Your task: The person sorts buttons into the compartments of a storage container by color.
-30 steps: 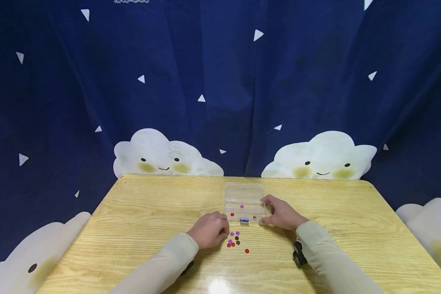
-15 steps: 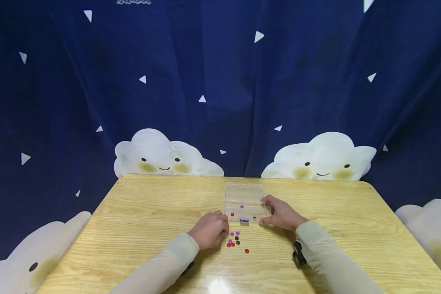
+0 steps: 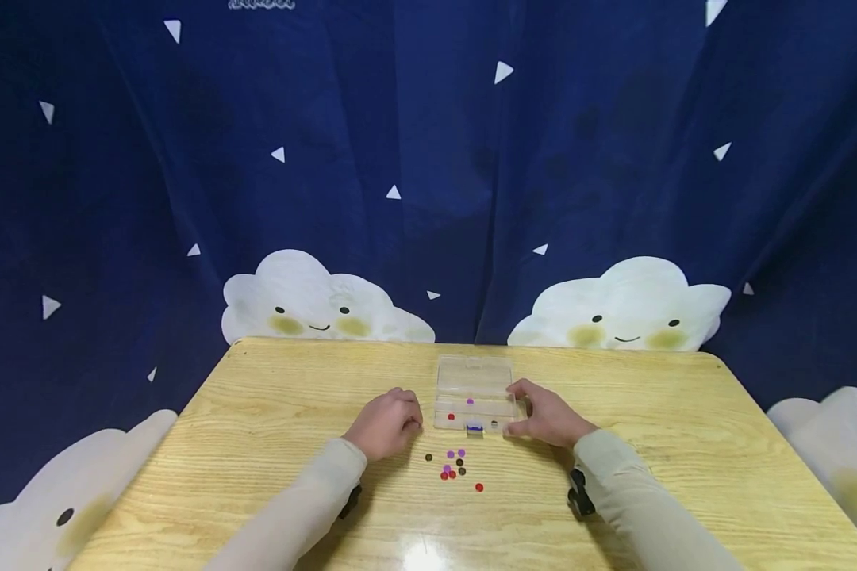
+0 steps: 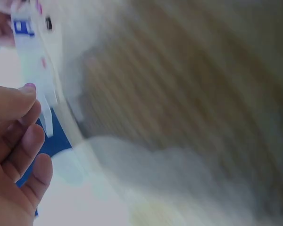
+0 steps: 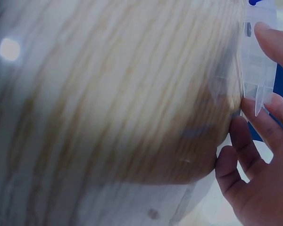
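Note:
A clear plastic box (image 3: 475, 409) with a raised lid (image 3: 474, 374) and a blue latch (image 3: 474, 429) stands near the table's middle. Inside show a purple disc (image 3: 470, 401), a red disc (image 3: 451, 416) and a black disc (image 3: 494, 423). My right hand (image 3: 551, 415) grips the box's right end, thumb in front and fingers behind. Just left of the box is my left hand (image 3: 387, 424), fingers curled. In the left wrist view its thumb and index finger pinch a small purple disc (image 4: 30, 86), mostly hidden by the thumb.
In front of the box lie several loose discs: purple ones (image 3: 451, 454), black ones (image 3: 428, 457) and red ones, with one red disc (image 3: 479, 488) nearer the person. The wooden table (image 3: 293, 381) ends at a dark blue curtain (image 3: 443, 198) with white clouds.
My left hand has moved away from the loose discs, up and left to beside the box, uncovering a black disc on the table. The right hand and box stay put.

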Demonstrator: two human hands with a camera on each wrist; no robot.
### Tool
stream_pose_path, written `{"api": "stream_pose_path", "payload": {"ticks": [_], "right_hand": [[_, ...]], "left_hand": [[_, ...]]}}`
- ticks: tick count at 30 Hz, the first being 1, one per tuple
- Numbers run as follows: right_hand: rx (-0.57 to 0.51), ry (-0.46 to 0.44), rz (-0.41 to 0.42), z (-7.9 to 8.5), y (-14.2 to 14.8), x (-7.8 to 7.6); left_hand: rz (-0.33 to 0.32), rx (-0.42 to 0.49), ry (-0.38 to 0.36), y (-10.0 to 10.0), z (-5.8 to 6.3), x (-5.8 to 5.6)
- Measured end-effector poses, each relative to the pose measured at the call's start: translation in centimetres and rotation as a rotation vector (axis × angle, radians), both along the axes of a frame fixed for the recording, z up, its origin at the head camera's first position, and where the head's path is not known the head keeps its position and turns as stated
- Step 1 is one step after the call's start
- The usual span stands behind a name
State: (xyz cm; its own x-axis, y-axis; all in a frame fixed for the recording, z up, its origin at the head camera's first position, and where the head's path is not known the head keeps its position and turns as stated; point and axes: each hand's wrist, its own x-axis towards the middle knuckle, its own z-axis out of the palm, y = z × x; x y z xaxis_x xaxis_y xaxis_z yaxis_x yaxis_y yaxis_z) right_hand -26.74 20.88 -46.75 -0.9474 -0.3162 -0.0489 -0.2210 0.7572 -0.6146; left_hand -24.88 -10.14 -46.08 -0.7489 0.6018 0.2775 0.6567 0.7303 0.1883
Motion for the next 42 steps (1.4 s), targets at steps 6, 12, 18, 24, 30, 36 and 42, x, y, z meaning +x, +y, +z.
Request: {"api": "stream_pose_path", "payload": {"ticks": [6,12,18,24,30,36,42], "right_hand": [[0.009,0.006,-0.003,-0.1,0.0,-0.2],[0.014,0.010,-0.002,-0.1,0.0,-0.2],[0.014,0.010,-0.003,-0.2,0.2,0.0],[0.014,0.003,-0.015,-0.1,-0.2,-0.1],[0.004,-0.001,-0.007,0.0,-0.2,0.0],[0.011,0.008,-0.012,-0.1,-0.1,-0.1],[-0.001,0.001,-0.006,0.0,0.0,0.0]], "left_hand": [[0.062,0.008,-0.045,-1.0,0.3,-0.9],[0.094,0.017,-0.079,-1.5,0.5,-1.3],[0.109,0.008,-0.056,-1.9,0.1,-1.9],[0.197,-0.029,-0.065,-3.0,0.8,-3.4],[0.222,-0.014,-0.026,-3.5,1.0,-4.0],[0.201,0.015,0.054,-3.1,0.9,-4.3],[0.220,0.070,0.040,-1.9,1.0,-4.5]]}}
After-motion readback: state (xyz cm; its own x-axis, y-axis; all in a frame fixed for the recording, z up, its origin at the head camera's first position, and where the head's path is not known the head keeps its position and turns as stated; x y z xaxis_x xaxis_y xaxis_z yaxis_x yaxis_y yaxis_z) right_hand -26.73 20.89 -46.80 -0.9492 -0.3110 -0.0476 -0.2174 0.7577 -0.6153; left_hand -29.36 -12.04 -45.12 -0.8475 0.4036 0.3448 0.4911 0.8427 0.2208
